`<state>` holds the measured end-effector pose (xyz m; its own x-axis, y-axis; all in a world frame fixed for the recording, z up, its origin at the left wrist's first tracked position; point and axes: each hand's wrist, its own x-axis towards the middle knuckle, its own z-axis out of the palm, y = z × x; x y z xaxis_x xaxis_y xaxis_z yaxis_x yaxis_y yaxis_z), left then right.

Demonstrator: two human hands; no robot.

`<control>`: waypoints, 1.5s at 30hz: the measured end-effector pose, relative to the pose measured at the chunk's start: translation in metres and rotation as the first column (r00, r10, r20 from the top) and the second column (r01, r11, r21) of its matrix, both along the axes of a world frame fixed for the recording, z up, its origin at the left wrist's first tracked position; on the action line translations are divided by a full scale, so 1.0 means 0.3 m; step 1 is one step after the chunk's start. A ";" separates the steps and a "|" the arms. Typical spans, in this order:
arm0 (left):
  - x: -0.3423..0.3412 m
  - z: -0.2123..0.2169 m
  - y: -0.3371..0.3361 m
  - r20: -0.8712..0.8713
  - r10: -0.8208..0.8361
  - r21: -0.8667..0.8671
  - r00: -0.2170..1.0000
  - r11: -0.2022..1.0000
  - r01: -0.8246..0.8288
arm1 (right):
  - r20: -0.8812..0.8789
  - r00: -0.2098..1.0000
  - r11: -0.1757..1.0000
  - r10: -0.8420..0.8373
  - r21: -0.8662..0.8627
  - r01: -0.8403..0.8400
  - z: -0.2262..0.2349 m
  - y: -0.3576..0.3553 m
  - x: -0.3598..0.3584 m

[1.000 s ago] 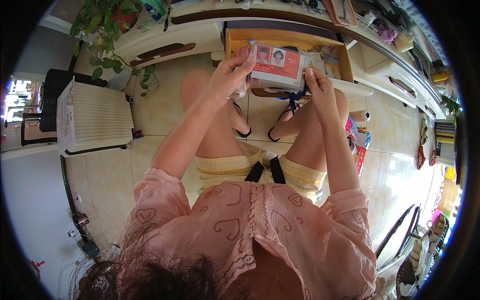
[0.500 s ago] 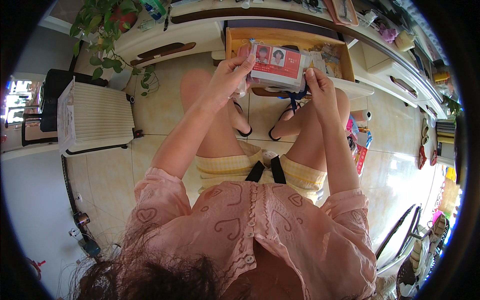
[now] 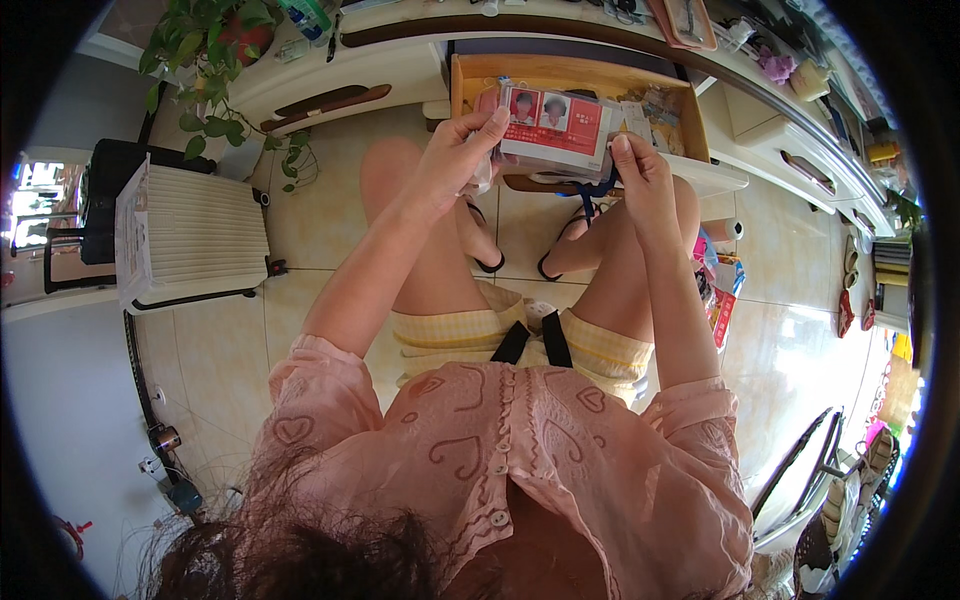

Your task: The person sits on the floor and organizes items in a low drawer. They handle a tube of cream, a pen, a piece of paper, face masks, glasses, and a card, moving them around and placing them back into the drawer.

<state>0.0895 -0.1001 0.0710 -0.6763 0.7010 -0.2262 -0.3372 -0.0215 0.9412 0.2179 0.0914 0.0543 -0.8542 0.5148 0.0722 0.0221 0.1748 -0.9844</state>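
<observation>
A flat, clear plastic packet is held up in front of the seated person, above the knees and just before an open wooden drawer. The packet is seen to be rectangular, with a red card inside that fills most of its face; two small portrait photographs sit side by side at the card's left end. Its lower edge looks pale and translucent. What else is inside cannot be made out.

The packet's long axis is laid roughly across the view, from left to right, with the right end dropped slightly lower. Its broad face is turned up toward the camera.

The left end is gripped by the left hand, fingers curled closed over the upper left corner with the thumb beneath. The right end is pinched by the right hand, fingertips pressed on the lower right corner. A dark blue strap is seen hanging just below the packet, near the right hand; whether it is attached cannot be told.

Sandals are worn on the feet on the tiled floor below. A white slatted case stands well apart at the left, and a potted plant is placed beside the white cabinet.
</observation>
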 end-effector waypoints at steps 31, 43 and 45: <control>0.004 0.000 0.005 0.023 -0.007 0.009 1.000 1.000 0.007 | -0.010 1.000 0.999 0.010 -0.042 -0.010 -0.009 0.001 -0.001; 0.012 0.027 0.005 0.018 -0.010 -0.037 1.000 0.999 0.011 | 0.007 1.000 0.999 0.010 -0.048 -0.010 -0.009 0.012 -0.004; 0.008 0.010 0.008 -0.031 0.003 -0.092 1.000 0.996 -0.006 | 0.004 1.000 1.000 0.008 -0.030 -0.008 -0.016 0.016 -0.008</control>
